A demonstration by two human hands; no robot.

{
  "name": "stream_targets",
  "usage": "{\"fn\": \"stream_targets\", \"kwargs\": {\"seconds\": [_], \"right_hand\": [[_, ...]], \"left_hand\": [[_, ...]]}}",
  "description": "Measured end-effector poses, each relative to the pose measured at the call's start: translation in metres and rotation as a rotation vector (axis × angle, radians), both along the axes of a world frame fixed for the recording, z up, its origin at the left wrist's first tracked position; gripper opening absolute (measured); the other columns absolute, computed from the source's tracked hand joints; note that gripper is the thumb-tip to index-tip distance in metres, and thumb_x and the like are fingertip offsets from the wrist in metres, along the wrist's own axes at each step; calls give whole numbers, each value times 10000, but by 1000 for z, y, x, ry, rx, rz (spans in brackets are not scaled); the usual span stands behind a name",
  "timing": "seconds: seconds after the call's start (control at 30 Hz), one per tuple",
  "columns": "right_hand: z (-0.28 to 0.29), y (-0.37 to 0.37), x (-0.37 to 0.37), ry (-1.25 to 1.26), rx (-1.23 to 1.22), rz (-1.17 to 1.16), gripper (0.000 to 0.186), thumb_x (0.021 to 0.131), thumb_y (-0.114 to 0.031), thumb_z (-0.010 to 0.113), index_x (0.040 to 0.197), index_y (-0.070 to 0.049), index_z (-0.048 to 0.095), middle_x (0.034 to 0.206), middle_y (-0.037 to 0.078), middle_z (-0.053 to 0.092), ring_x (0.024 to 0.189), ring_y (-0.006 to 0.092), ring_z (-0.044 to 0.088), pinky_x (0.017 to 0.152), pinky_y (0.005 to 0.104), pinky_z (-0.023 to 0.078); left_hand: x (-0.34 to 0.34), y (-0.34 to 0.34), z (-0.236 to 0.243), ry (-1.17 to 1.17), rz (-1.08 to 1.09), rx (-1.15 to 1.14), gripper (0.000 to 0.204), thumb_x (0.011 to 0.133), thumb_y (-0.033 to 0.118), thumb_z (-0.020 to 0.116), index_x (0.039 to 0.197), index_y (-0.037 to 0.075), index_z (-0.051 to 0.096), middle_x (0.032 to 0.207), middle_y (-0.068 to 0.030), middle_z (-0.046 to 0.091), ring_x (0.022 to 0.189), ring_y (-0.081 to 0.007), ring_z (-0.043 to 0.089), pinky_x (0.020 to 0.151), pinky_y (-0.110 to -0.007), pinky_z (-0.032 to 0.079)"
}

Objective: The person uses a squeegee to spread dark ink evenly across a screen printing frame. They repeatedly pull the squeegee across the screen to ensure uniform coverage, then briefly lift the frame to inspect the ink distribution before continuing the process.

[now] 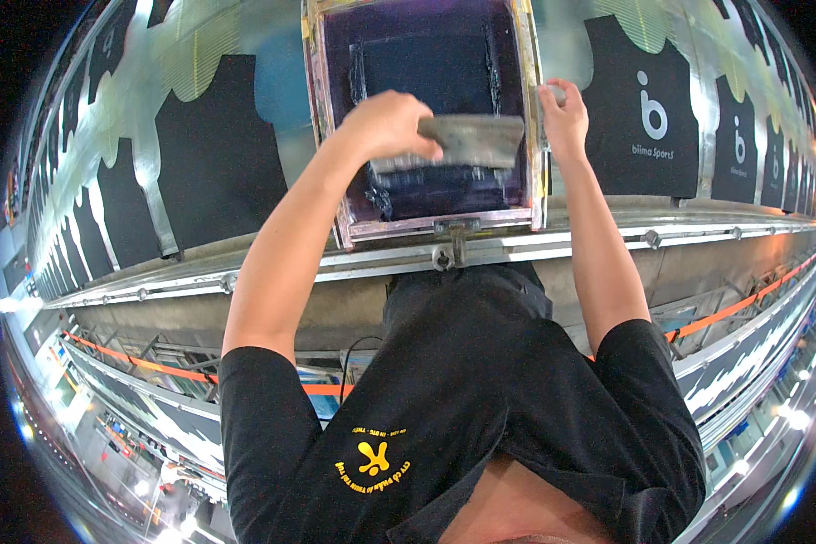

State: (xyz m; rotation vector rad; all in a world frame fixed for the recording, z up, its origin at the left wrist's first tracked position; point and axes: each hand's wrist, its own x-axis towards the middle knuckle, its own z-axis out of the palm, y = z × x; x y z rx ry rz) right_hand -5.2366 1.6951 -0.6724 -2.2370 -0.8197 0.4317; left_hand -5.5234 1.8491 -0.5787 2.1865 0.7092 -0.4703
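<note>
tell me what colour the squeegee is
The squeegee is a smudged grey, seen best in the head view.

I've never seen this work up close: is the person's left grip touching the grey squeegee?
Touching: the head view shows the left grip holding the grey squeegee by its left end.

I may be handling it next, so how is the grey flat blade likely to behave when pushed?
The grey flat blade is probably stiff: it shows no obvious bend. It may tip toward its right end, since the left hand holds it near its left end. Its blotchy surface suggests residue, so it could be slippery.
</note>
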Motion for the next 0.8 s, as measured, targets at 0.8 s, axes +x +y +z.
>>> {"fn": "stream_targets", "kwargs": {"seconds": [0.8], "right_hand": [[68, 164, -37, -578, -89, 783, 290, 836, -294, 836, 887, -24, 741, 957, 212, 755, 1035, 415, 723, 916, 524, 554]], "left_hand": [[44, 90, -10, -168, 311, 653, 346, 833, 428, 824, 940, 99, 811, 916, -171, 787, 923, -377, 768, 830, -514, 596]]}}
